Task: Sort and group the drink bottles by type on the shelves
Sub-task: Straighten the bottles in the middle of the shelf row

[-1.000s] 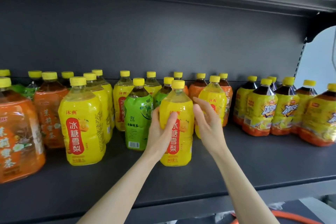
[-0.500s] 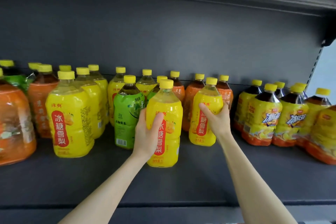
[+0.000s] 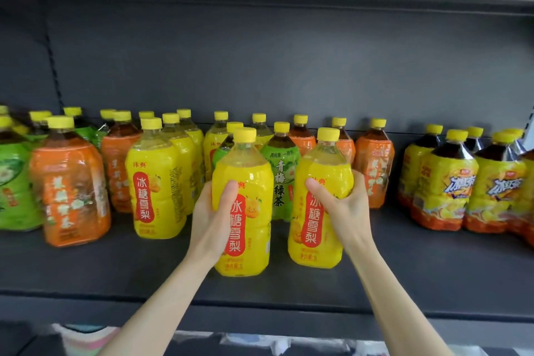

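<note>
- Head view: left hand (image 3: 212,218) and right hand (image 3: 345,205) each wrap 1 yellow pear bottle (image 3: 242,202) at the shelf (image 3: 404,274) front.
- Dark tea bottles (image 3: 445,182) look grouped at right; green bottle (image 3: 281,173) and orange bottles (image 3: 374,165) sit mixed among the yellow, so sorting seems partway.

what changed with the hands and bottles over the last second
The right hand left the front yellow bottle, reached back, gripped a second yellow bottle and drew it forward beside the first. The left hand kept its grip on the front yellow bottle. The green bottle behind them and the other bottles look unmoved.
</note>
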Action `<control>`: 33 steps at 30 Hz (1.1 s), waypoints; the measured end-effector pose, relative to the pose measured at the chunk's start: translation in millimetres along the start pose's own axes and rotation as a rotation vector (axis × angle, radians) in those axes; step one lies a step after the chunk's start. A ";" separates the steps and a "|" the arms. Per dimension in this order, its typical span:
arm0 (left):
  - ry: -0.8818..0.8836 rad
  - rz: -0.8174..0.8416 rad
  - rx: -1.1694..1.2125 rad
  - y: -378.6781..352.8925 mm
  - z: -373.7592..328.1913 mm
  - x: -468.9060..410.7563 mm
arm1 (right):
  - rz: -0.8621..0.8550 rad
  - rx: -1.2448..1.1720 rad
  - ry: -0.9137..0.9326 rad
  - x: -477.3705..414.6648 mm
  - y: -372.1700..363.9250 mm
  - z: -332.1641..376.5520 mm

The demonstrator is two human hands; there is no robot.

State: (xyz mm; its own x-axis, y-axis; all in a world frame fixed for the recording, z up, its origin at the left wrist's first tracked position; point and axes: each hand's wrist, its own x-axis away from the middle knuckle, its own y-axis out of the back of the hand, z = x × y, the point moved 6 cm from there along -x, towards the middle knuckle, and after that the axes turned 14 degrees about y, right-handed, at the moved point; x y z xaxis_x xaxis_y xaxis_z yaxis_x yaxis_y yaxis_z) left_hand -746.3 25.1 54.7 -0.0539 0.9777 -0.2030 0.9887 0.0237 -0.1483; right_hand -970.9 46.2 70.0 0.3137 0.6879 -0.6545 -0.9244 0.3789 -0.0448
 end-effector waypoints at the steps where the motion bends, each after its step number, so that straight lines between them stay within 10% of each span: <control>1: 0.004 0.002 0.001 6.3 0.2 -0.7 | -0.003 -0.008 0.003 4.4 -6.8 3.3; 33: 0.042 0.197 -0.071 9.0 11.2 -29.1 | -0.107 0.088 0.036 30.0 -36.7 22.0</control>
State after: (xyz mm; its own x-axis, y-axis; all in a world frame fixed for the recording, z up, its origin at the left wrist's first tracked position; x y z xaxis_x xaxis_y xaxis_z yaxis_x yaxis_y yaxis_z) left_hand -737.4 -5.5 48.5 0.1459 0.9728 -0.1802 0.9870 -0.1556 -0.0410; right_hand -922.7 66.5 68.6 0.4002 0.6186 -0.6762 -0.8628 0.5030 -0.0505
